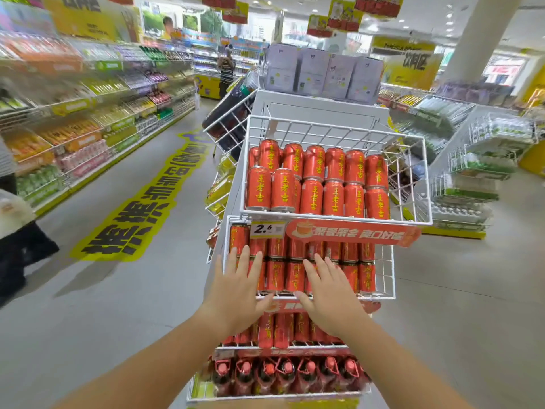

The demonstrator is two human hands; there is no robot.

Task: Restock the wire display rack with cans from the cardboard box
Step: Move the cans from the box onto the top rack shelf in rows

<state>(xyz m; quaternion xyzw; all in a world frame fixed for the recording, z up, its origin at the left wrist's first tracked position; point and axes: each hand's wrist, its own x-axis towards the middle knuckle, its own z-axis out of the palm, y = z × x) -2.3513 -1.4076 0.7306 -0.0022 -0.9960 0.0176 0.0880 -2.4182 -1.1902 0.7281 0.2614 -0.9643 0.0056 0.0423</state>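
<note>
A white wire display rack stands in front of me with several tiers. Red cans with yellow lettering fill its top basket in two stacked rows. More red cans fill the second basket. My left hand and my right hand are both spread flat, fingers apart, in front of the second basket's cans, holding nothing. A third tier holds further red cans, and the bottom tier holds red-capped bottles. No cardboard box is in view.
A long shelf aisle runs along the left, with a yellow floor decal beside it. Pale boxes sit on top behind the rack. Wire racks of green bottles stand at right. A person stands far down the aisle; another person is at the left edge.
</note>
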